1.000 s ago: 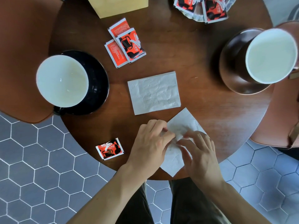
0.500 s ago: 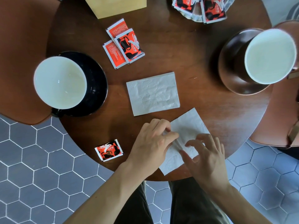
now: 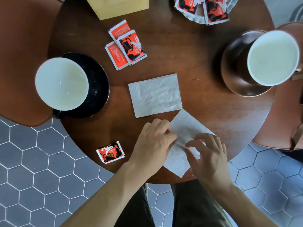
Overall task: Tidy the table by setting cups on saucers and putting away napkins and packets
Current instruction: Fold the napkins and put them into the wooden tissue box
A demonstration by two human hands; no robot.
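A white napkin [image 3: 185, 128] lies at the table's near edge, partly folded. My left hand [image 3: 154, 143] pinches its left side with curled fingers. My right hand [image 3: 208, 154] pinches a raised fold near its middle. A second napkin [image 3: 155, 95], folded flat, lies just beyond. At the left a white cup [image 3: 61, 83] stands on a black saucer [image 3: 100, 86]. Another white cup [image 3: 273, 57] stands on a brown saucer [image 3: 229, 66] at the right. Three red sugar packets [image 3: 126, 45] lie in a loose pile at the back, and one packet [image 3: 110, 152] lies beside my left hand.
A yellow box [image 3: 118, 6] stands at the back edge. A glass dish [image 3: 201, 7] at the back right holds more red packets. Brown chairs [image 3: 21, 59] flank the round wooden table [image 3: 188, 51]. Grey hexagonal floor tiles show below.
My right hand has lifted and folded part of the near napkin toward the left hand. The left hand kept its hold. The view shifted slightly.
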